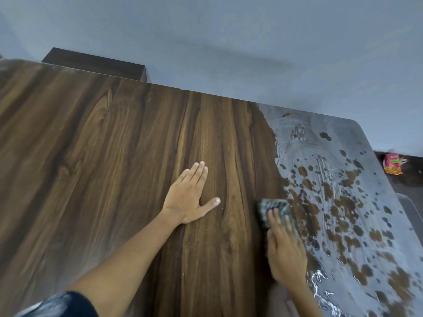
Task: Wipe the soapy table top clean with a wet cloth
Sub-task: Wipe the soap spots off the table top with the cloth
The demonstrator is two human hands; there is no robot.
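Flat under the right hand [285, 252], the cloth [273, 208] meets the soapy film [343, 191] covering the right; the table top [114, 145], clean left and centre, bears the flat left hand [187, 195].

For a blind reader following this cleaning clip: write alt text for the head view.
A person's right hand presses a dark patterned cloth on a wooden table top, at the edge of the grey soapy film covering the table's right part. The left hand lies flat, fingers straight, on the clean wood beside it. A grey wall stands behind.
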